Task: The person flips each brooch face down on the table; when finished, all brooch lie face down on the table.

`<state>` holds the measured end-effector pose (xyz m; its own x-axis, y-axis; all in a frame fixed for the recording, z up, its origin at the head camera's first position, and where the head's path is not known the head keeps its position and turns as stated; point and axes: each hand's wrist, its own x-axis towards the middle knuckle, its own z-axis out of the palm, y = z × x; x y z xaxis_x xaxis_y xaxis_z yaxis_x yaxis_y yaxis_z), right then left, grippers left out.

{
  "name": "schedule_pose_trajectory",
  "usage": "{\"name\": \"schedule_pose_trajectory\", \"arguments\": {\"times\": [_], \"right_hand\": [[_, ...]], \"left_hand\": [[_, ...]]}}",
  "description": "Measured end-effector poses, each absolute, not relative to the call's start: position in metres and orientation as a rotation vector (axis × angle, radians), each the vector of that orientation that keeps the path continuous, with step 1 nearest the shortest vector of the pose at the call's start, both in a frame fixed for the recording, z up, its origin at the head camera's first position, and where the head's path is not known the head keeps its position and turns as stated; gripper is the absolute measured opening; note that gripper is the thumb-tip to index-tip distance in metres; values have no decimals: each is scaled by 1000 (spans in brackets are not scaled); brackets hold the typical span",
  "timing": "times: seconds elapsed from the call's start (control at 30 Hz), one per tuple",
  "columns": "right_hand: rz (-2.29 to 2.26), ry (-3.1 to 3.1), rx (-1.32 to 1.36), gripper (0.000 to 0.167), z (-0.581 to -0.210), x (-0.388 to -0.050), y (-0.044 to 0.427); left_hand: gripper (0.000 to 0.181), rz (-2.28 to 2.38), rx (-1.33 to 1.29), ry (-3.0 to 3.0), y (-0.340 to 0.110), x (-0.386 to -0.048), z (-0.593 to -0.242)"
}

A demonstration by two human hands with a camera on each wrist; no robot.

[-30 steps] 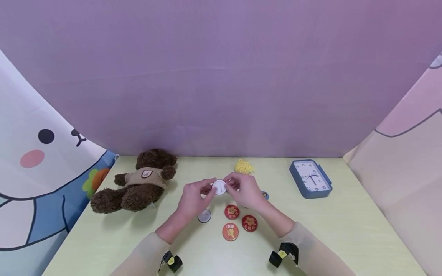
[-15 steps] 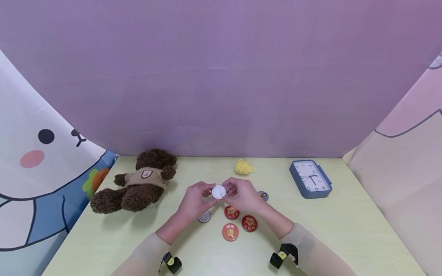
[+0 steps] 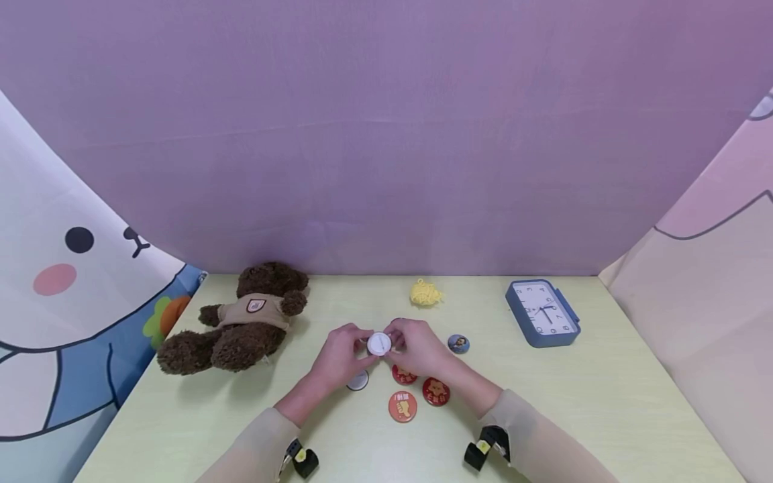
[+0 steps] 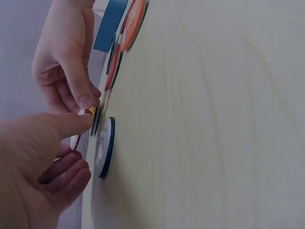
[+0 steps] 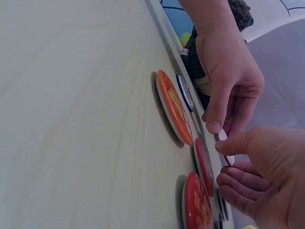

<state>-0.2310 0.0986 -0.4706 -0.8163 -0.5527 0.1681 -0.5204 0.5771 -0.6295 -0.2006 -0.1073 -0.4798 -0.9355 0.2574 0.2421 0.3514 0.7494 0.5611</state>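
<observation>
Between my two hands is a round pin badge [image 3: 379,344], its white back facing up and a red rim showing in the wrist views. My left hand [image 3: 339,355] pinches its left edge between thumb and fingers. On the opposite edge, my right hand [image 3: 423,350] pinches with thumb and fingertips. The badge is held above the table, apart from it. Just below the left fingers lies a face-down badge [image 4: 106,148] with a dark blue rim. A red bear badge [image 3: 403,376] is partly hidden under the right hand.
Nearer me lie another red badge [image 3: 436,392] and an orange thumb badge [image 3: 402,406]. A blue badge [image 3: 458,344] is right of the right hand. Farther back are yellow yarn [image 3: 425,293], a brown teddy bear [image 3: 253,322] on the left and a blue clock [image 3: 543,313] on the right.
Both hands have come lower and nearer to me with the badge, shifting slightly left. The blue badge, earlier partly covered by the right hand, is now in full view.
</observation>
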Motion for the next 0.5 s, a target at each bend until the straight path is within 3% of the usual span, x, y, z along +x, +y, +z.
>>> {"name": "schedule_pose_trajectory", "arguments": {"times": [0.3, 0.5], "right_hand": [[-937, 2819, -962, 21, -471, -230, 91], [-930, 2820, -877, 26, -468, -237, 100]], "left_hand": [[31, -924, -505, -2845, -109, -203, -485], [39, -981, -484, -2860, -113, -207, -481]]}}
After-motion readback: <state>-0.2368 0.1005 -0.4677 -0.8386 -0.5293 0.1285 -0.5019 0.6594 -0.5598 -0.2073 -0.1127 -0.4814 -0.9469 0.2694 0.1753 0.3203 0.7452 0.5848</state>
